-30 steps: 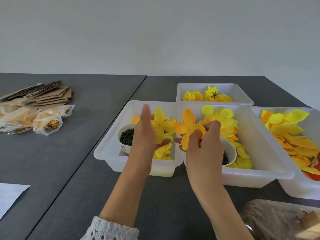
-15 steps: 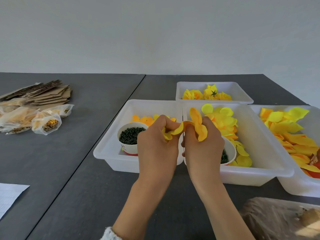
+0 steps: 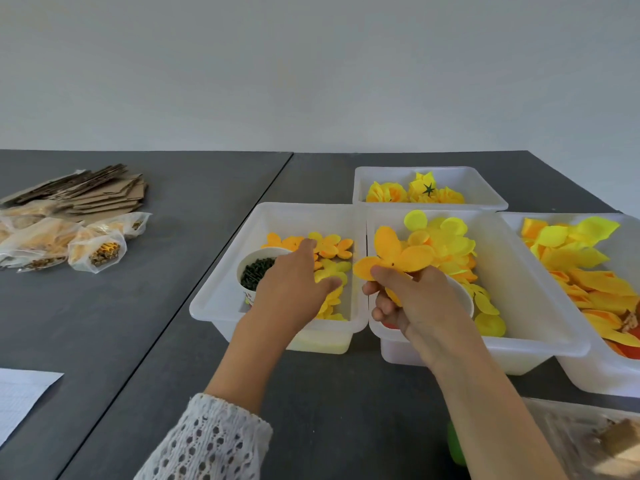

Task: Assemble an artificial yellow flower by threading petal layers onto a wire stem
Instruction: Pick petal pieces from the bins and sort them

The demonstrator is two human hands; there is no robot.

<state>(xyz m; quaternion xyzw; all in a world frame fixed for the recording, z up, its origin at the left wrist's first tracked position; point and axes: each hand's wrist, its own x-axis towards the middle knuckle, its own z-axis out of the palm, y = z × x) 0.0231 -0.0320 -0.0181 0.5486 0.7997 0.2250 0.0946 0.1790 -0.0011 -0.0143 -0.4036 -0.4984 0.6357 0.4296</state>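
Observation:
My right hand (image 3: pixel 415 299) pinches an orange-yellow petal layer (image 3: pixel 398 256) and holds it above the seam between two white bins. A small dark hole shows at the layer's centre. My left hand (image 3: pixel 294 285) reaches into the left bin (image 3: pixel 221 296), fingers extended over small yellow and orange petal layers (image 3: pixel 329 245). It holds nothing that I can see. A paper cup of dark green pieces (image 3: pixel 256 268) stands in that bin beside my left hand. No wire stem is visible.
The middle bin (image 3: pixel 540 306) holds round yellow petals, the right bin (image 3: pixel 588 368) larger petals. A far bin (image 3: pixel 485 188) holds finished yellow flowers. Cardboard pieces and plastic bags (image 3: pixel 69 233) lie at the left, white paper (image 3: pixel 20 393) at the near left, a clear bag (image 3: pixel 588 441) at bottom right.
Both hands were pressed together on the petal layers. My left hand has let go and reached into the left bin, and the layer in my right hand has spread open.

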